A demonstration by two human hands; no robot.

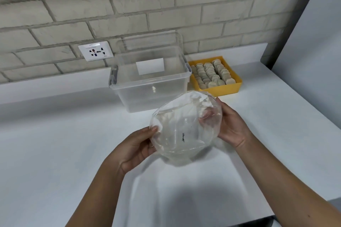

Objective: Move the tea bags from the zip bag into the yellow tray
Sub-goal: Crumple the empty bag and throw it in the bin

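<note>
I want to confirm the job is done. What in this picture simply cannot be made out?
All in the head view:
The zip bag: glare and creases hide whether anything remains inside.
The right hand: its fingers are blurred through the bag's plastic.
The print on the bag: too small to read.
The tea bags in the yellow tray: small and overlapping, uncountable.

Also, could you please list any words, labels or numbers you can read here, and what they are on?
Zip bag: dark mark, too blurred to read.
Wall socket: small print, too small to read.
White label on the clear bin: looks blank.
Nothing else bears text.
</note>
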